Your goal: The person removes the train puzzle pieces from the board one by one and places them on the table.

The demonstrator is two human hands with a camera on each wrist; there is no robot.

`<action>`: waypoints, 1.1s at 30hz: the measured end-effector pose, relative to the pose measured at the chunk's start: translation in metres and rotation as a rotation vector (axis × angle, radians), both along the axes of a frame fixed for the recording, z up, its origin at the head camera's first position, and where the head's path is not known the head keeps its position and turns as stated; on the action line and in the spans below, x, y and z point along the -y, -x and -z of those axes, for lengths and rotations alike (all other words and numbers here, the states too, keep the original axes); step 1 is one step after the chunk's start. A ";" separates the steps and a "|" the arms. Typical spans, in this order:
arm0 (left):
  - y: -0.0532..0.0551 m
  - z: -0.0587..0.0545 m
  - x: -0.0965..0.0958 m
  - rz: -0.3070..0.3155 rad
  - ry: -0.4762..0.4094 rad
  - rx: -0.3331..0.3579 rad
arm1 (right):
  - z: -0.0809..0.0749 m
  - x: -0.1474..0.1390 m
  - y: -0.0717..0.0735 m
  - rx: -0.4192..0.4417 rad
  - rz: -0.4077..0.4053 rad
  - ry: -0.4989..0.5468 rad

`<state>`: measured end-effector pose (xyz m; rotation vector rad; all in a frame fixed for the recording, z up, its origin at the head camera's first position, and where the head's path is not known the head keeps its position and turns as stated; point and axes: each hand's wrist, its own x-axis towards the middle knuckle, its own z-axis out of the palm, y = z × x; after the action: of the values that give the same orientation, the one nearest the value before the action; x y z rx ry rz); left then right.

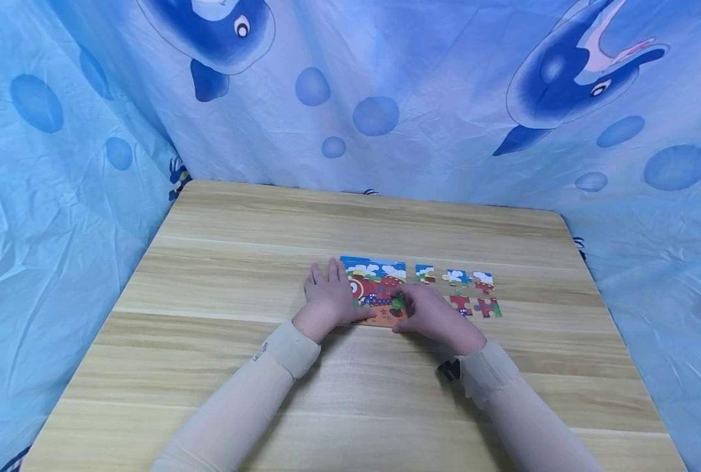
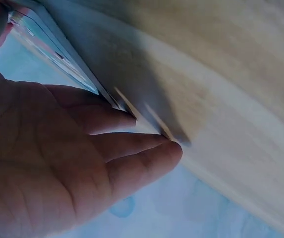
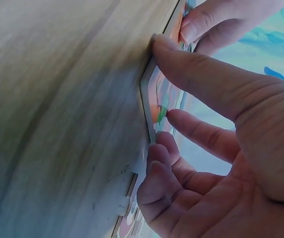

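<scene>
We saw the left hand (image 1: 329, 303) laid over the left side of the puzzle board (image 1: 380, 320), fingers straight and spread, clasping nothing, its thumb along the near edge. The board lay flat between both hands. The right hand (image 1: 433, 314) held the near right corner, thumb at the edge, index fingertip on the picture, other fingers folded beside it. We judged it best to brace the board lightly from both sides and press evenly, so nothing popped loose.

To the left a blue cloth backdrop (image 1: 36, 105) bordered the wooden table (image 1: 208, 288). To the right we counted at least five loose pieces (image 1: 461, 305); the right hand stood in the way, perhaps hiding another.
</scene>
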<state>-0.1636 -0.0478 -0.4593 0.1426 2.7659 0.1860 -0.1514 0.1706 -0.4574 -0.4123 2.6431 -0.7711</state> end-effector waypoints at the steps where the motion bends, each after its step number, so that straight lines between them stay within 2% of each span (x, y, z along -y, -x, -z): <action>1: 0.000 0.000 0.000 0.029 0.004 -0.017 | 0.000 0.000 0.000 0.005 0.002 0.001; 6: 0.001 0.005 -0.001 0.243 -0.040 -0.081 | 0.001 0.001 0.002 0.013 0.003 -0.010; 7: 0.001 0.006 -0.001 0.276 -0.058 -0.078 | 0.001 0.002 0.003 0.013 0.004 -0.011; 9: 0.001 0.007 -0.001 0.303 -0.087 -0.057 | 0.001 0.002 0.003 0.015 0.003 -0.013; 13: 0.001 0.007 0.000 0.317 -0.107 -0.032 | 0.000 0.002 0.003 0.006 -0.005 -0.024; 18: 0.000 0.005 0.000 0.339 -0.082 -0.034 | 0.000 0.003 0.003 -0.004 -0.003 -0.031; 25: 0.001 0.004 -0.001 0.325 -0.061 -0.040 | -0.001 0.002 0.000 -0.026 0.002 -0.005; 33: 0.000 0.001 0.000 0.316 -0.045 -0.027 | -0.005 0.001 0.000 -0.026 0.044 0.113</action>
<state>-0.1636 -0.0478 -0.4605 0.5923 2.7205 0.1638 -0.1515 0.1698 -0.4529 -0.3975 2.6486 -0.9389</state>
